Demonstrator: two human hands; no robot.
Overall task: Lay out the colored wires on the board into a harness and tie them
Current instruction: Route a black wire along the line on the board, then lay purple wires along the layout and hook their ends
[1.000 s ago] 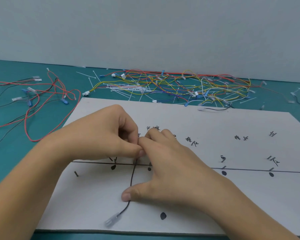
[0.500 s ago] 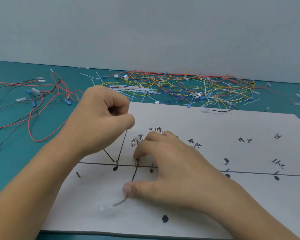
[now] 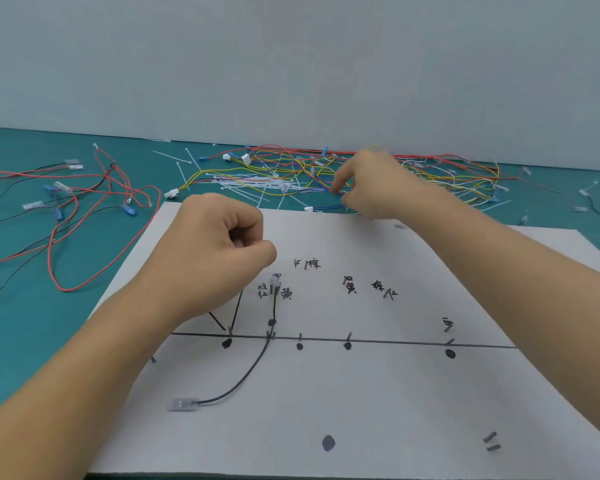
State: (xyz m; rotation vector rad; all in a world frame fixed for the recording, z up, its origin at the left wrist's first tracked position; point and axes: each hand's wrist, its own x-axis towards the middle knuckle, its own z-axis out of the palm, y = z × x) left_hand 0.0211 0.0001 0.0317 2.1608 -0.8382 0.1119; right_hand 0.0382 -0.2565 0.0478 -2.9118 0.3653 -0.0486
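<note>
Centrally, a curved black wire, clear-tipped.

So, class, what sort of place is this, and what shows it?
Probably a wire-harness assembly bench: a white board marked with lines, dots and labels, a tangle of colored wires with connectors, and loose zip ties on the teal mat.

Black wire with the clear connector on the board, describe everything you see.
The black wire is thin, slack on the white board. A clear connector ends it lower left; it curves up-right to pins on the drawn line, then runs straight up to a pale terminal below the left hand, which grips other black strands. No hand touches it.
</note>
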